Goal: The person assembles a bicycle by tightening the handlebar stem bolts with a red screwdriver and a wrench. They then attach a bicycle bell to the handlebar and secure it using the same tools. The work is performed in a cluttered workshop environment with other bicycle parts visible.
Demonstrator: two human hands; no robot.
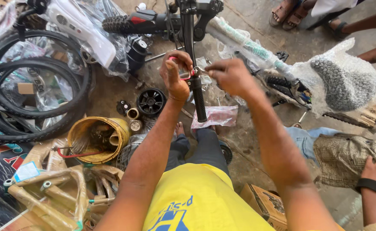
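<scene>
black rubber bicycle tyres [34, 90] stacked far left on the concrete floor [248, 141], round yellow tub [97, 139] beside them. left hand [176, 77] closed around a red brake lever [183, 75] on the black handlebar grip [198, 100]. right hand [230, 77] pinches a small metal part [200, 70] at the bar. bubble-wrapped saddle [346, 79] right.

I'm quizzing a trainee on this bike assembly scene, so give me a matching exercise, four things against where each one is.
Things:
1. yellow bucket
2. bubble-wrapped saddle
3. black tyres
4. black handlebar grip

Places:
A. far left, stacked on the floor
B. just below the left hand and right hand
C. right side, above the other person's knee
D. lower left of centre, holding parts

Pairs: 1-D, 2-C, 3-A, 4-B
</scene>
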